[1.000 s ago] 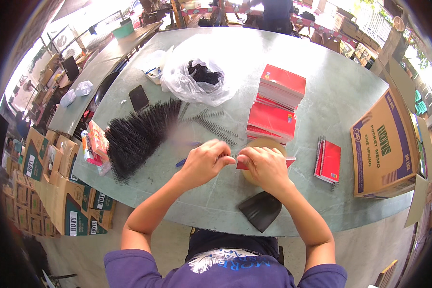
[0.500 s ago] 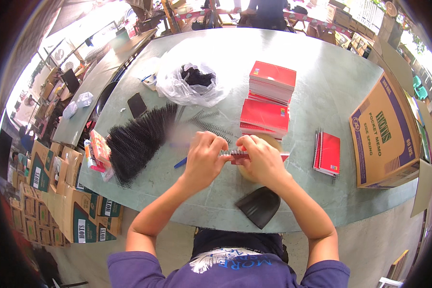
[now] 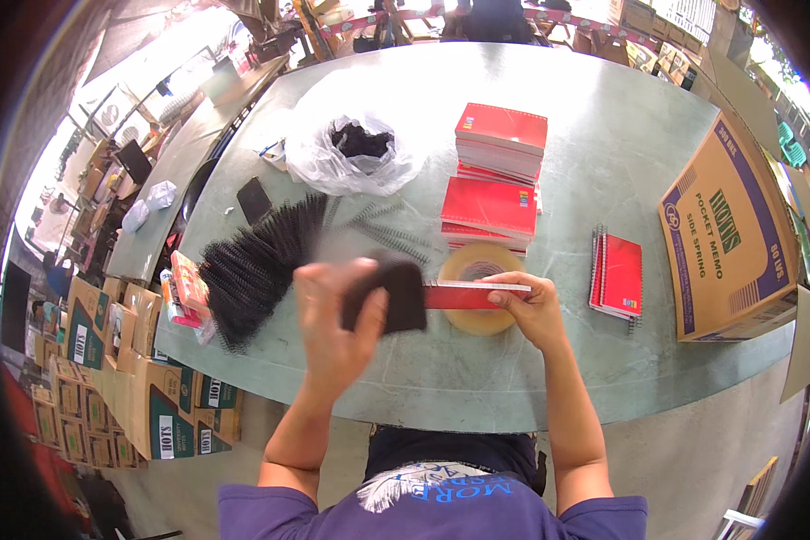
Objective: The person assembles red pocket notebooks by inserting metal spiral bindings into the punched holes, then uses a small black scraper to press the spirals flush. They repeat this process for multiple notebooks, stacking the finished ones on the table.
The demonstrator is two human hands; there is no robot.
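My left hand (image 3: pixel 333 310) is closed round a dark, flat, curved black piece (image 3: pixel 400 297), partly blurred by motion. Its right end meets or overlaps the left end of a thin red notebook (image 3: pixel 459 297); which of the two, I cannot tell. The notebook's other end is pinched in my right hand (image 3: pixel 531 306), spine edge facing away from me. Beneath the notebook lies a roll of tape (image 3: pixel 481 322) on the table. Just beyond my hands stand two stacks of red notebooks (image 3: pixel 488 205). Loose black spiral coils (image 3: pixel 391 236) lie beyond my left hand.
A large bundle of black coils (image 3: pixel 256 270) covers the table's left. Behind it are a white plastic bag (image 3: pixel 315 166) and a small dark object (image 3: pixel 254 200). Spiral-bound red notebooks (image 3: pixel 621 274) lie at right, beside an open cardboard box (image 3: pixel 729 234). Cartons (image 3: pixel 162 396) are stacked at lower left.
The black piece has gone from the near table edge into my left hand. My right hand has moved right and down along the notebook, and the tape roll shows more.
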